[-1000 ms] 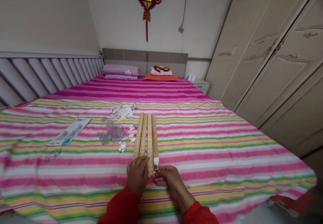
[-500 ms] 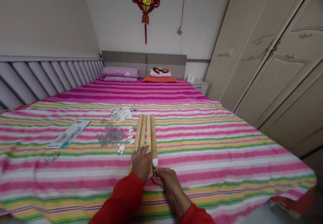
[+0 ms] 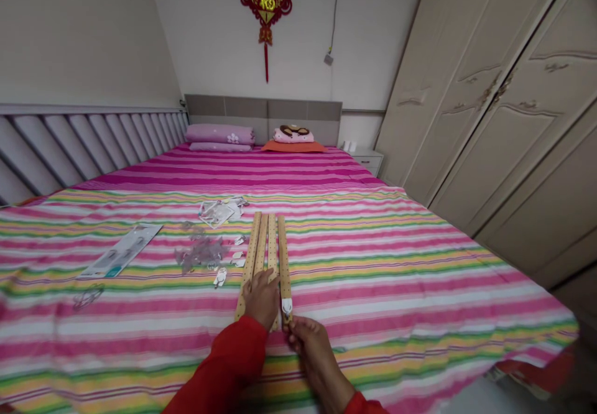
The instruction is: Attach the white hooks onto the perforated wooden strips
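Several long wooden strips (image 3: 265, 246) with rows of small holes lie side by side on the striped bedspread (image 3: 396, 265), running away from me. My left hand (image 3: 262, 299) rests palm down across their near ends, fingers together. My right hand (image 3: 305, 334) pinches the near end of the rightmost strip, just below a small white hook (image 3: 286, 306) stuck on it. Both sleeves are red.
Loose white hooks (image 3: 221, 275), clear plastic bits (image 3: 200, 252), torn packets (image 3: 219, 210) and a flat card package (image 3: 122, 250) lie left of the strips. Pillows (image 3: 221, 134) sit at the headboard. A wardrobe (image 3: 508, 115) stands along the right.
My left hand has slid forward up the strips and now lies over their near ends. My right hand stays at the hook end. The view has shifted slightly.
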{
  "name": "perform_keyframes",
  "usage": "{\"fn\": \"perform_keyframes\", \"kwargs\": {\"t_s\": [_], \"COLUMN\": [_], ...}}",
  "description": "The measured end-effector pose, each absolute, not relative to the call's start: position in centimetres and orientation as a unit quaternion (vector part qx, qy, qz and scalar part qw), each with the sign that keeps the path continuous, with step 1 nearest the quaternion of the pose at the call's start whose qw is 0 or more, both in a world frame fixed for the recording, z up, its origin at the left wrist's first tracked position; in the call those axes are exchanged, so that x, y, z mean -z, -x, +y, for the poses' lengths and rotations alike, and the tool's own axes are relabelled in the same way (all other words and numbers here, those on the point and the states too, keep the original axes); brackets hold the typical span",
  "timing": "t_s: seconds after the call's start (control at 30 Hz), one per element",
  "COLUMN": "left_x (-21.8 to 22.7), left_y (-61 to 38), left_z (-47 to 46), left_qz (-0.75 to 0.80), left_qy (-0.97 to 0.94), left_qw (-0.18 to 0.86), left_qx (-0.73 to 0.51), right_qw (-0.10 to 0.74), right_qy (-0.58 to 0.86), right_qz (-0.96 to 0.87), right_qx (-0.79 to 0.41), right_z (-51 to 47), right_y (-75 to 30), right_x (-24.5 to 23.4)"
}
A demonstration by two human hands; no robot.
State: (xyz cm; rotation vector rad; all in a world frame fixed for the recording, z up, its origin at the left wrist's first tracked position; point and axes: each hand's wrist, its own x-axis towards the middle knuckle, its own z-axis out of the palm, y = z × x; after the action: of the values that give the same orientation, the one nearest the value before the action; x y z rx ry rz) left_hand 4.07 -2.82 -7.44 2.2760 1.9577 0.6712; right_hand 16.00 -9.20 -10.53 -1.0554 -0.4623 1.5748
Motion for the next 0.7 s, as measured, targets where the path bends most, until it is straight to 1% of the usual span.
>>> {"fn": "perform_keyframes", "kwargs": {"t_s": [0.13, 0.23, 0.4, 0.5, 0.6, 0.7], "left_x": [7.7, 7.5, 7.5, 8.3, 9.2, 9.5], "left_y": [-4.4, -4.1, 0.8, 5.3, 8.5, 9.5], "left_z": [-2.6, -2.5, -2.5, -2.6, -2.5, -2.0], "left_qz": [0.627, 0.621, 0.599, 0.633, 0.668, 0.678], "left_qy": [-0.749, -0.746, -0.7, -0.628, -0.592, -0.587], "left_qw": [0.053, 0.063, 0.031, 0.004, 0.012, 0.035], "left_qx": [-0.208, -0.234, -0.388, -0.454, -0.452, -0.441], "right_qw": [0.571, 0.572, 0.57, 0.59, 0.615, 0.635], "right_qy": [0.453, 0.457, 0.475, 0.496, 0.503, 0.497], "right_qz": [-0.198, -0.191, -0.182, -0.197, -0.217, -0.246], "right_qx": [-0.656, -0.654, -0.645, -0.606, -0.567, -0.539], "right_z": [-9.9, -10.1, -10.3, -10.5, -10.7, -10.7], "right_y": [-16.2, -16.3, -16.8, -17.3, -17.6, -17.6], "right_x": [10.9, 11.0, 11.6, 11.9, 11.7, 10.6]}}
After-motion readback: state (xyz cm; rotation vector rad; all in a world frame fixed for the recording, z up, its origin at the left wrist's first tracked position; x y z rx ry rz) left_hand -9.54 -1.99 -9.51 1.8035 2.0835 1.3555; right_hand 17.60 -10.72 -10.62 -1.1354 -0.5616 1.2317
